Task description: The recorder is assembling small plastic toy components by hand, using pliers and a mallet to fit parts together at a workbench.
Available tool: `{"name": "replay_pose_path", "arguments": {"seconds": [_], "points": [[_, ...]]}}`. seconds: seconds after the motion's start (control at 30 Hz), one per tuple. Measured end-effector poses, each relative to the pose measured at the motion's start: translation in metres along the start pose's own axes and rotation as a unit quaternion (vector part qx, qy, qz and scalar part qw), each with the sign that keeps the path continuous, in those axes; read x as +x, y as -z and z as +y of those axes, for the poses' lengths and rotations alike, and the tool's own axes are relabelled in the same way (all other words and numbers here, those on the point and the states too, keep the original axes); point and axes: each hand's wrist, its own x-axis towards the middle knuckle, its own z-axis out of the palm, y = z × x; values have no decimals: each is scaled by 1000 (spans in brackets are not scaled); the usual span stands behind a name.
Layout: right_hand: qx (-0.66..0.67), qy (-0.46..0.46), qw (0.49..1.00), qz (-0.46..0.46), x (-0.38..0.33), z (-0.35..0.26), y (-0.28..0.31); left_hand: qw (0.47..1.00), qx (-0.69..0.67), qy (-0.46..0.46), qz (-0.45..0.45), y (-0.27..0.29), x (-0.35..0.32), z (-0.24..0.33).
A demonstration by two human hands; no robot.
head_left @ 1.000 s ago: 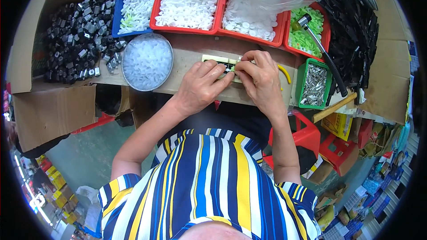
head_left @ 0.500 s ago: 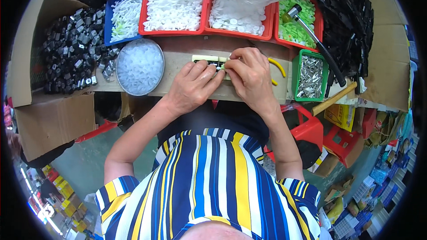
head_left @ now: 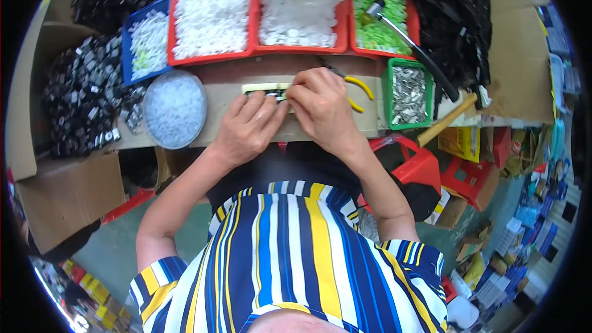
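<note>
A small cream-coloured block [head_left: 264, 88] with dark parts set in it lies on the work board in front of me. My left hand [head_left: 250, 126] rests against its near side, fingers bent together and pressing at its edge. At the block's right end my right hand [head_left: 324, 111] is closed, thumb and forefinger pinched together over it. What that pinch holds is too small and too covered to name. Both hands hide much of the block's near and right sides. Just right of my right hand lie pliers with yellow handles [head_left: 361, 85].
Along the back stand red trays of white pieces [head_left: 213, 15] and green pieces [head_left: 385, 31], and a blue tray [head_left: 128, 55]. At left are a round tub [head_left: 174, 111] and black parts [head_left: 80, 95]. A green tray of metal pieces [head_left: 408, 95] and a hammer [head_left: 425, 61] are at right.
The whole view has shifted, so the bench and trays sit further left in the picture. My hands stay at the block, and more of the pliers shows beside my right hand.
</note>
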Motion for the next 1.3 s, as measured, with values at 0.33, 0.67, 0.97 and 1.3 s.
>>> {"name": "replay_pose_path", "arguments": {"seconds": [0.33, 0.67, 0.97, 1.3], "points": [[19, -24, 998, 52, -12, 18, 41, 993, -76, 86, 35, 5, 16, 5], [-51, 24, 989, 135, 80, 55, 80, 986, -116, 118, 14, 12, 22, 8], [-277, 20, 958, 66, 191, 98, 38, 977, -147, 154, 31, 41, 1, -7], [-239, 33, 970, -28, 203, 139, 53, 933, -63, 335, 120, 77, -22, -99]]}}
